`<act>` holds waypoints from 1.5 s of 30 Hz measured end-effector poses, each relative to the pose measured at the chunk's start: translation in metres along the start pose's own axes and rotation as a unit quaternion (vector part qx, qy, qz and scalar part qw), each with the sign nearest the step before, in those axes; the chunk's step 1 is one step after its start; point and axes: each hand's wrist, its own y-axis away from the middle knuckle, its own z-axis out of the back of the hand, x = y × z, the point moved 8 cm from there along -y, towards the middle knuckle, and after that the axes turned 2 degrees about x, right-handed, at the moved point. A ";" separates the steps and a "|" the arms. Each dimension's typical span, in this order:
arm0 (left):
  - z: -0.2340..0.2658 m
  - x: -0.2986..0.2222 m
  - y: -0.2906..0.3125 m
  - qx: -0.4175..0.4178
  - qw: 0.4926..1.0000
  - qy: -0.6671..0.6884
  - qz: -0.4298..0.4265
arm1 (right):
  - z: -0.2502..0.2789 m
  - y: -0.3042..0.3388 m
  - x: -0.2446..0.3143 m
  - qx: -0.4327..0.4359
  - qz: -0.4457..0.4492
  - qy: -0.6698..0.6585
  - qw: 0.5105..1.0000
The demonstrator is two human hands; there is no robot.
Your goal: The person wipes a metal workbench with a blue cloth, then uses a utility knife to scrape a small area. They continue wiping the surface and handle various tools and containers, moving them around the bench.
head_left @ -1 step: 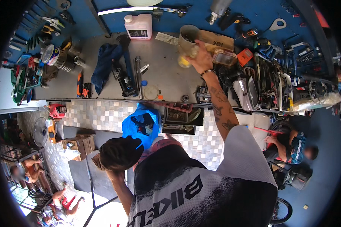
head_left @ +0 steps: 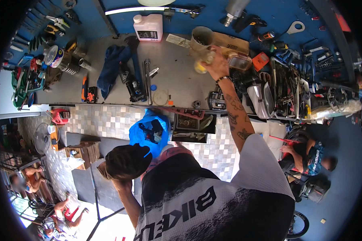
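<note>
Over the back of the workbench (head_left: 173, 60), my right hand (head_left: 218, 66) is closed around a small clear container (head_left: 202, 65) with something yellow in it; motion blurs it. Just beyond stands an open round can (head_left: 202, 36) with small dark bits inside. To the right of my fingers sits a clear rectangular box (head_left: 240, 61). My left hand (head_left: 120, 185) is low at the left, beside my black and white jersey. A dark, rounded, cap-like thing (head_left: 128, 161) covers its fingers, so their grip is hidden.
A pink jug (head_left: 148, 28), a blue cloth (head_left: 112, 66) and metal bars lie along the bench. Tools crowd the right end. Below its edge are a blue bag (head_left: 149, 132) and a parts drawer (head_left: 193, 122). Another person (head_left: 301, 154) sits at the right.
My right hand has shifted slightly right and nearer with the clear container, a little away from the round can. My left arm stays about where it was.
</note>
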 end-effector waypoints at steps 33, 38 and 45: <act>0.045 -0.036 0.052 -0.146 0.983 0.002 -0.111 | -0.130 -0.036 0.142 -0.068 0.150 -0.079 0.983; 0.046 -0.034 0.051 -0.158 0.981 -0.010 -0.108 | -0.208 0.227 0.207 0.226 0.248 -0.195 0.922; 0.049 -0.026 0.048 -0.180 0.982 -0.012 -0.053 | -0.373 0.351 0.126 0.349 0.126 -0.249 0.895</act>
